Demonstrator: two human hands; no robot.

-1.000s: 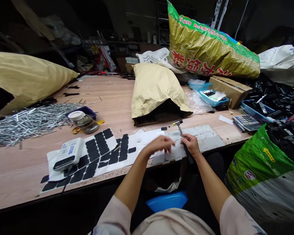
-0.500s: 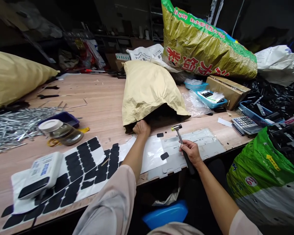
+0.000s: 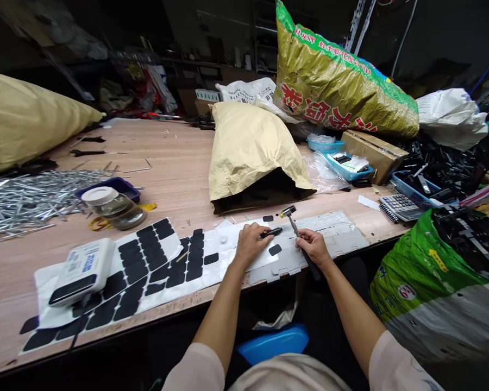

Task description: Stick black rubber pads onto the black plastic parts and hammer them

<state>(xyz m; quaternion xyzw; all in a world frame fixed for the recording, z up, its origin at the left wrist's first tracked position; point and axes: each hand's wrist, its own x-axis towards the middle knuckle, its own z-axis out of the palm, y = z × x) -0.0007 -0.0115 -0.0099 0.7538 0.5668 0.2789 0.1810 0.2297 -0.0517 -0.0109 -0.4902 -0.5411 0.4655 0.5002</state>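
My left hand (image 3: 250, 244) is closed on a small black elongated part (image 3: 272, 233) just above the white sheet; its exact kind I cannot make out. In my right hand (image 3: 314, 247) is a small hammer (image 3: 293, 221), gripped by its dark handle, its head with a yellowish face pointing up and away from me. Under both hands lies a grey plate (image 3: 330, 231) along the table's front edge. A black rounded patch (image 3: 274, 250) rests between the hands. Behind them, the tan paper sack (image 3: 252, 146) lies with its dark mouth facing me.
Sheets of black patches (image 3: 134, 260), a white device (image 3: 83, 266) and a lidded jar (image 3: 116, 209) stand left, before a heap of metal rods (image 3: 36, 195). On the right are a calculator (image 3: 399, 207), blue baskets (image 3: 350, 168) and a green sack (image 3: 415, 277) of black parts.
My left hand has come out of the tan sack's mouth and moved toward me and right, now with a black part in it. The hammer stays in my right hand.
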